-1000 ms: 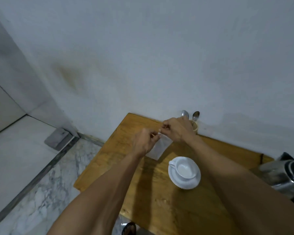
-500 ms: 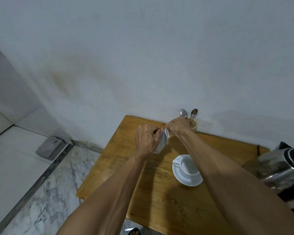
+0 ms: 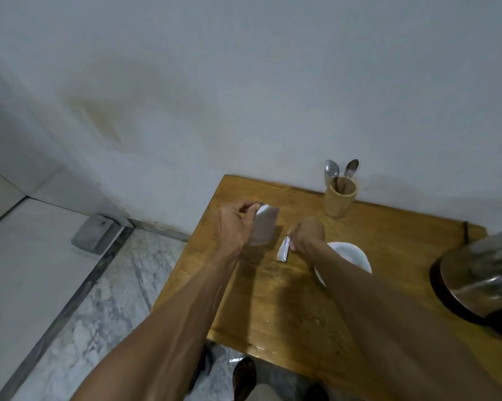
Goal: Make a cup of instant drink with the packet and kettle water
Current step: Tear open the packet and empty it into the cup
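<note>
Both forearms reach forward over the wooden table [image 3: 273, 299], hands apart. The left hand [image 3: 232, 224] is raised near the table's far-left corner, back of the hand toward the camera, fingers and thumb pinching the top edge of the silvery-white packet [image 3: 264, 225], which hangs upright below the grip. The right hand [image 3: 307, 231] sits lower and to the right, curled closed on a narrow torn-off strip [image 3: 283, 250] of the packet; the strip dangles down toward the tabletop. No print or brand can be read on either piece.

Under the right forearm a white cup and saucer [image 3: 354, 256] are partly hidden. A wooden holder [image 3: 340, 199] with two metal spoons [image 3: 332, 169] stands at the far edge against the wall. The steel kettle [image 3: 484, 279] sits at the right edge, blurred.
</note>
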